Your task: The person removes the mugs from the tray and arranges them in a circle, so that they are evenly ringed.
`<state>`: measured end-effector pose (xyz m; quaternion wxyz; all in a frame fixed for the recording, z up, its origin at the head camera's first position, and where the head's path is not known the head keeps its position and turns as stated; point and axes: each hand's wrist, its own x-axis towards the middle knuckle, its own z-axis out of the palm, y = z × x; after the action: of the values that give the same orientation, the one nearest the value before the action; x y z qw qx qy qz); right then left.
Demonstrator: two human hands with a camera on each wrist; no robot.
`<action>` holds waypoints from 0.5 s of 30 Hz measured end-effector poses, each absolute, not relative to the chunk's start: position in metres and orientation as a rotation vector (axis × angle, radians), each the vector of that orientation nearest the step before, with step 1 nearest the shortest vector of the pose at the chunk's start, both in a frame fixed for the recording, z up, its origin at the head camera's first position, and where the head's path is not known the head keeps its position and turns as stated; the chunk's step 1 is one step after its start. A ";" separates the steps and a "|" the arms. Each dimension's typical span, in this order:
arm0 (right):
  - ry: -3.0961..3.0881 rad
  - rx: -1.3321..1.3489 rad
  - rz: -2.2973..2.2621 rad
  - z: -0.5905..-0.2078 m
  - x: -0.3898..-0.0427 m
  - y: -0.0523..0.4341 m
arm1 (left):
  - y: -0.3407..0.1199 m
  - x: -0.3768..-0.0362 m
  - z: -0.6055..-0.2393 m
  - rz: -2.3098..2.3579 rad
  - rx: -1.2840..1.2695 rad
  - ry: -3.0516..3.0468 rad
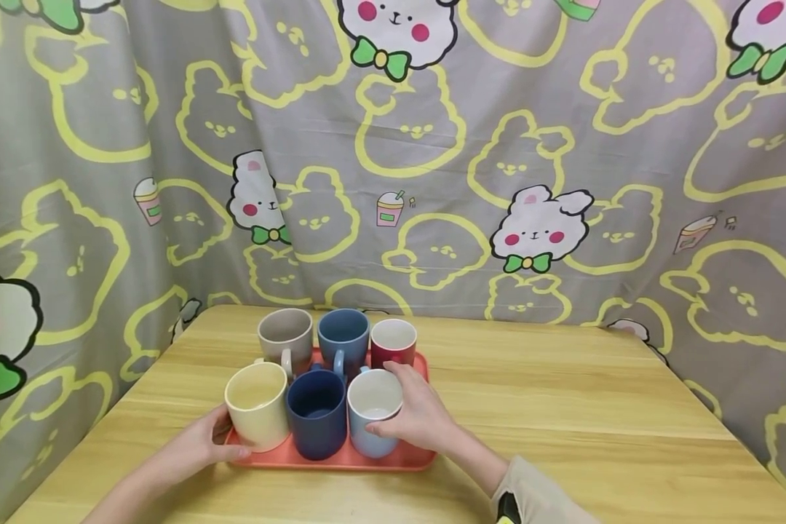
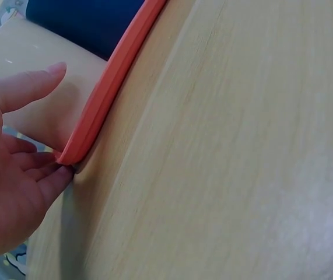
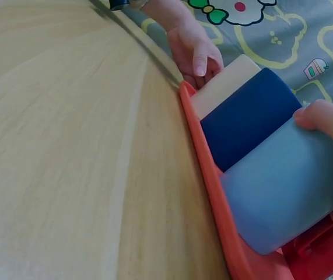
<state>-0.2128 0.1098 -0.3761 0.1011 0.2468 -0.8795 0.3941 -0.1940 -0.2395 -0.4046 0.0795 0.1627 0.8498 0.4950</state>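
A coral-red tray [image 1: 406, 460] carries several mugs in two rows. At its left end, my left hand [image 1: 203, 440] touches the tray edge with its fingertips, beside a cream mug [image 1: 257, 422]. In the left wrist view its thumb [image 2: 35, 87] extends in front of that mug, apart from the fingers. My right hand [image 1: 422, 411] holds a light blue mug [image 1: 370, 435] at the front right, thumb near its rim and the other fingers round the far side, partly hidden. Between the cream and light blue mugs stands a navy mug [image 1: 317, 426].
Behind them stand a grey-beige mug [image 1: 282, 342], a medium-blue mug [image 1: 343, 342] and a red mug [image 1: 393, 351] with a white inside. The tray rests on a wooden table [image 1: 563, 407]. A patterned grey curtain [image 1: 432, 182] hangs behind it and at both sides.
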 end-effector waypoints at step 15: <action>-2.573 0.697 1.367 -0.371 -0.210 0.116 | -0.242 -0.197 -0.405 1.524 0.525 2.542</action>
<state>-0.2104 0.1157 -0.3709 0.0730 0.2319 -0.8565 0.4552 -0.1970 -0.2422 -0.4049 0.0657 0.1740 0.8427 0.5052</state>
